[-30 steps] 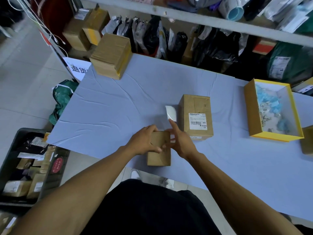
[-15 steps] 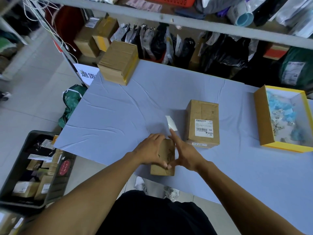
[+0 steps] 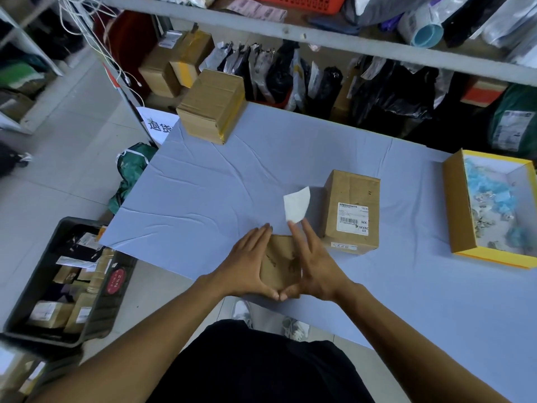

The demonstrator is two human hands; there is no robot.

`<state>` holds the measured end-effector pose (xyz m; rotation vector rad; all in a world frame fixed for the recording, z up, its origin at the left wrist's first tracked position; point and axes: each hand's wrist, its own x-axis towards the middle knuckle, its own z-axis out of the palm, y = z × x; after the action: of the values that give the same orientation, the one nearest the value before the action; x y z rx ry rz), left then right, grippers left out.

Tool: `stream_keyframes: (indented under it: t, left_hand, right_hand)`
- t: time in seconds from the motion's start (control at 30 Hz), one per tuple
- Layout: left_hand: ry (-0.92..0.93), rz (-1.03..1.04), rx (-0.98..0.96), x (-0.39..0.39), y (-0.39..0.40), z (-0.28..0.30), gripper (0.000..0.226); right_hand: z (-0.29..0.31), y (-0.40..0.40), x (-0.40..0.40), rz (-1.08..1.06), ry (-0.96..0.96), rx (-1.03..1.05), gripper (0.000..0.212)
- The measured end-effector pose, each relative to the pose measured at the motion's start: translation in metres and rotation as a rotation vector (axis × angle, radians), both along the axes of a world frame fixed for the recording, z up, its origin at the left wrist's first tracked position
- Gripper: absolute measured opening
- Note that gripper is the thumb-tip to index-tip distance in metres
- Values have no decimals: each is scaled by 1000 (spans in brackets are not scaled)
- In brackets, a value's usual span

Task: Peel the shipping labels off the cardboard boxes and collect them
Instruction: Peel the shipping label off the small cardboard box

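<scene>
A small brown cardboard box (image 3: 278, 264) sits near the table's front edge, pressed between my two hands. My left hand (image 3: 247, 267) lies flat against its left side with straight fingers. On the right side, my right hand (image 3: 315, 264) presses with straight fingers, and both thumbs meet at the box's near edge. A peeled white label (image 3: 297, 203) sticks up from my right fingertips. Just right of it stands a second box (image 3: 353, 187) with a barcode shipping label (image 3: 352, 218) on top.
A larger taped box (image 3: 213, 107) stands at the table's far left corner. An open yellow box (image 3: 456, 205) with blue scraps sits at the right. On the floor to the left is a black crate (image 3: 117, 303) of parcels. Shelves of parcels line the back.
My left hand has gone from curled over the small box to flat against its side. The box has turned between my hands, and the white label stays on my right fingertips.
</scene>
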<state>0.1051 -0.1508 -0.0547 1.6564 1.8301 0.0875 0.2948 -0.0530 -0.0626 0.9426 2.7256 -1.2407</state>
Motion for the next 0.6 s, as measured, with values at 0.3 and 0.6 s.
stream_keyframes:
  t: [0.3,0.6]
  left_hand:
    - [-174,208,-5,-3,16,-4,104]
    - [-177,307,66,7,30,9,46]
  right_hand:
    - [-2,4,-11,-101,-21,-6,116]
    - [6,13,-21,-163,-96,23,75]
